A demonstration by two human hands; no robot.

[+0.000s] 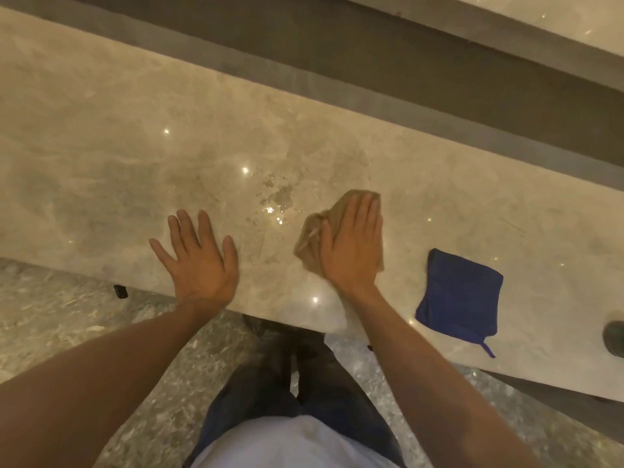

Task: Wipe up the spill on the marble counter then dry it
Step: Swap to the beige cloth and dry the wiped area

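— Spill [277,199] first: where does it sit?

— On the marble table [101,136], a little in from the near edge, as a patch of shiny puddles and scattered droplets. It lies between the two hands and slightly beyond their fingertips, toward the far edge.

— And the hands?

— The right hand [351,244] lies flat with straight fingers held together, pressing a crumpled tan cloth [312,236] onto the table. The cloth shows at the fingertips and along the thumb side. The left hand [199,261] is spread wide, palm down, resting on bare marble at the near edge and holding nothing.

— Which one is closer to the wet patch?

— The right hand, I'd say, and it has the cloth. The cloth's edge is near the rightmost droplets, perhaps touching them; I can't tell for certain. The spill lies to the left of that hand and a touch farther from the near edge, so the coming stroke would probably have to sweep leftward and slightly away from the body.

— Does the puddle have a direction?

— Roughly. It looks longer from the near edge toward the far edge than across, with small drops trailing nearer the person.

— Anything for drying?

— A folded blue cloth [459,295] lies to the right of the right hand, near the near edge, untouched. I judge the wiping isn't finished and drying hasn't begun.

— Anything else?

— A dark round object [615,337] is cut off by the right side of the view; I can't identify it.
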